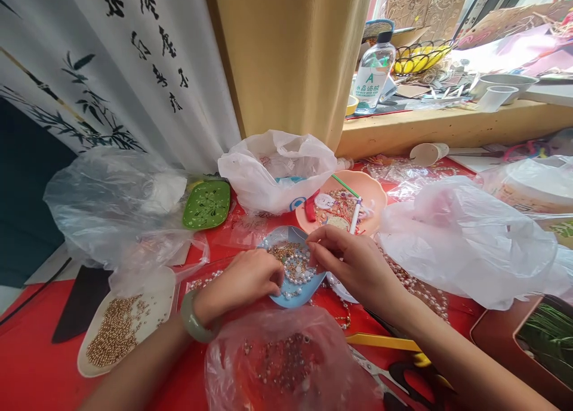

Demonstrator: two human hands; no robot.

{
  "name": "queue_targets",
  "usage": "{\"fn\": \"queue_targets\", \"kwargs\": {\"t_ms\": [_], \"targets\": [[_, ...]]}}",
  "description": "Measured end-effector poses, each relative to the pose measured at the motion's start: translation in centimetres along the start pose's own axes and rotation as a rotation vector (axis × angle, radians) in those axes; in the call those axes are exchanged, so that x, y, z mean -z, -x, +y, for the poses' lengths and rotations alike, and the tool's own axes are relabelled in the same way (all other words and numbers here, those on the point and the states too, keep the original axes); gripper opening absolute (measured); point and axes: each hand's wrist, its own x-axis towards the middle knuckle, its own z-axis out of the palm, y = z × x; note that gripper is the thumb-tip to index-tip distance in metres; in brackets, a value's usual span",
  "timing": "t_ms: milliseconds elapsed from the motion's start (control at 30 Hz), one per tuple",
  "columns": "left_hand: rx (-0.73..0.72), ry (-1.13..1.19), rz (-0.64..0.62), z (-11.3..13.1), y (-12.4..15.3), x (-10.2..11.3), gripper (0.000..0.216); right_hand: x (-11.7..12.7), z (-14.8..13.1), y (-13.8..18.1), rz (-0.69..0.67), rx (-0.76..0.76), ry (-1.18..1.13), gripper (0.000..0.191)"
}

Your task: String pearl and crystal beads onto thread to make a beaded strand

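A blue plate (297, 297) holds gold beads and a string of pearl-like white beads (301, 274). My left hand (257, 274), with a green bangle (195, 320) on its wrist, is over the plate's left edge. Its fingers are curled and closed, and whatever they grip is hidden. Over the right edge, my right hand (342, 253) has thumb and forefinger pinched together. Anything between those fingertips is too small to make out. Beyond the plate lies a pink dish (378, 197) with small beads, a white and green pen-like stick (356, 215) and a red piece.
A white tray (163, 291) of gold beads lies left, near a green dish (206, 205). Plastic bags surround the work area, one with dark beads (290, 363) in front. Scissors (380, 372) lie under my right forearm. A bottle (375, 74) stands on the windowsill.
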Motion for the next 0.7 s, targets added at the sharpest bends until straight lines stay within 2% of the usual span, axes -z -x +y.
{"fn": "queue_targets", "kwargs": {"t_ms": [133,233,333,467,567,700], "targets": [[0.058,0.153,0.017,-0.4,-0.4,0.3,0.011,0.0,0.1,0.1,-0.027,-0.024,-0.077,0.009],[0.141,0.49,0.054,-0.6,-0.8,0.9,0.013,-0.1,0.0,0.2,-0.091,-0.078,-0.23,0.009],[0.196,0.865,0.147,-0.2,-1.1,1.4,0.015,-0.2,-0.2,0.3,-0.165,-0.157,-0.371,0.008],[0.252,1.209,0.24,0.5,-1.0,1.8,0.015,-0.5,-0.6,0.5,-0.229,-0.211,-0.424,0.009],[0.276,1.338,0.26,0.6,-0.9,1.8,0.017,-0.8,-0.9,0.6,-0.237,-0.212,-0.406,0.01],[0.285,1.386,0.257,0.6,-0.9,1.8,0.02,-0.8,-0.9,0.7,-0.222,-0.225,-0.391,0.011]]}}
